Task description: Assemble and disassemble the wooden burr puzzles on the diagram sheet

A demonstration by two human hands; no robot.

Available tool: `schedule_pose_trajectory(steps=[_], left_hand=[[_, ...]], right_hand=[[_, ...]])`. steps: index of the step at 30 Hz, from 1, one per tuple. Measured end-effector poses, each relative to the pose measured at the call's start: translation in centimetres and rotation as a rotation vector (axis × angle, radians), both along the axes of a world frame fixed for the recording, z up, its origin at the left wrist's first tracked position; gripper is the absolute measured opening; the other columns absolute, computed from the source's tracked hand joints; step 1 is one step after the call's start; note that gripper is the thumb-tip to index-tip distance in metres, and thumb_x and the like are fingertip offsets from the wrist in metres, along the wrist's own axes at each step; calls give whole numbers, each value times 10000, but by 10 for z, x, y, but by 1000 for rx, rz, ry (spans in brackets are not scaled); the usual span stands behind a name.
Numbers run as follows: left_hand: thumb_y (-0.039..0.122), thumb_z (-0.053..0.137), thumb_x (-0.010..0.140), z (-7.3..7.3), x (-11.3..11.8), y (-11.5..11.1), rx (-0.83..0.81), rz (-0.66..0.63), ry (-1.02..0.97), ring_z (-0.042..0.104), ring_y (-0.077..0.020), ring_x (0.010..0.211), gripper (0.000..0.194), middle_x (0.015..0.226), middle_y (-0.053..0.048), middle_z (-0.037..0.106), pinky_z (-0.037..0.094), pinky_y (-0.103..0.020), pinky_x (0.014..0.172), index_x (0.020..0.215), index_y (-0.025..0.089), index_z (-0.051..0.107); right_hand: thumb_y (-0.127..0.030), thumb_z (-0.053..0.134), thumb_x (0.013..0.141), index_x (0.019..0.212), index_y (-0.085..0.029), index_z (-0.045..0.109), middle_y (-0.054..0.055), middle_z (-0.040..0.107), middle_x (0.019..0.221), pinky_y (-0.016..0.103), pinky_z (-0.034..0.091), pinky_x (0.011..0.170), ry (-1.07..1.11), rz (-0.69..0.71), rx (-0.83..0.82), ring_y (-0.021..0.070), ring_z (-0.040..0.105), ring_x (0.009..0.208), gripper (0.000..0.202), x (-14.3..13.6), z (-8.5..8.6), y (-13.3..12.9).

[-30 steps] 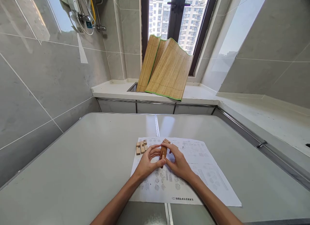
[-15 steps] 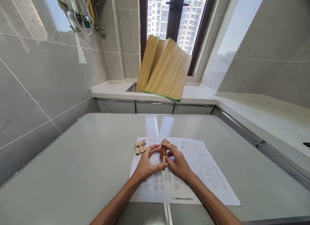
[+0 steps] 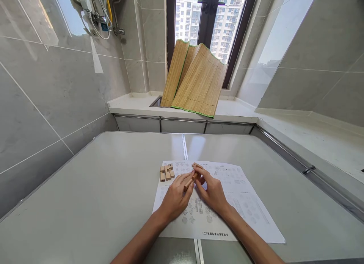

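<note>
My left hand (image 3: pixel 176 197) and my right hand (image 3: pixel 212 191) meet over a printed paper sheet (image 3: pixel 241 222), fingers closed around a brown wooden puzzle piece (image 3: pixel 187 185). One end of this stick-like piece points toward me, tilted down to the left. My fingers cover much of it, so whether it is joined to other pieces cannot be made out. Just beyond my right fingertips shows another wooden block (image 3: pixel 196 165), partly hidden. To the left, several paler notched wooden blocks (image 3: pixel 167 173) lie grouped at the sheet's upper left corner.
The sheet with small diagrams lies on a pale table (image 3: pixel 85 203) with a seam down its middle. Behind the table, a folded bamboo mat (image 3: pixel 199 82) leans on a white ledge (image 3: pixel 127 105) below a window. Grey tiled walls stand on both sides.
The held wooden piece has turned from pointing straight at me to slanting down-left. My left thumb and fingers have closed in on it; the gap between them is gone. The view shifted slightly.
</note>
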State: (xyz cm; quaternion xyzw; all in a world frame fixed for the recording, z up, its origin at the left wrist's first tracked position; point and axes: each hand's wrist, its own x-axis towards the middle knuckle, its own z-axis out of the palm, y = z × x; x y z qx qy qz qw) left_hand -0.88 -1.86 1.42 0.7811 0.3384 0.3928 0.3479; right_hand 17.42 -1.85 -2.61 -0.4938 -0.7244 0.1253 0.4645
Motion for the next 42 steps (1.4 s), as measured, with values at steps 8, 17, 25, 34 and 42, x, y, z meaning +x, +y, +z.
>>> schedule_pose_trajectory(steps=[8,17,25,34,42], left_hand=[[338,420,1049,-1,4,3,79,15,20,562,-270,1302,395,1396,-56,635,402,-463,1155,1393,292,608],[345,464,1028,-3,2,-6,34,-27,21,642,-275,1183,319,1316,-87,680,495,-422,1037,1187,248,723],[403,533,988,-7,1,5,-45,119,74,641,-230,866,268,940,-61,710,493,-340,772,919,221,717],[461,545,958,-18,1,11,12,249,189,499,-188,637,379,707,-15,557,335,-305,592,666,221,521],[462,517,974,-26,-2,12,140,371,403,559,-187,630,303,778,-11,602,327,-293,571,783,227,497]], right_hand=[[-238,451,1010,1400,-298,534,66,642,1385,404,588,852,-44,-56,44,228,717,936,403,-3,1,2],[-392,423,1029,1404,-237,457,87,729,1094,363,566,678,69,-348,-14,236,712,797,407,26,-3,12],[-408,356,1052,1515,-234,328,83,720,1026,395,532,685,-4,-362,-149,286,700,876,495,35,-13,21],[-433,336,1071,1173,-238,639,85,697,942,428,518,789,-85,-248,-84,280,626,901,374,33,-14,23],[-473,362,1062,1130,-242,642,85,715,985,416,515,823,16,-102,-190,270,648,907,369,24,-7,16]])
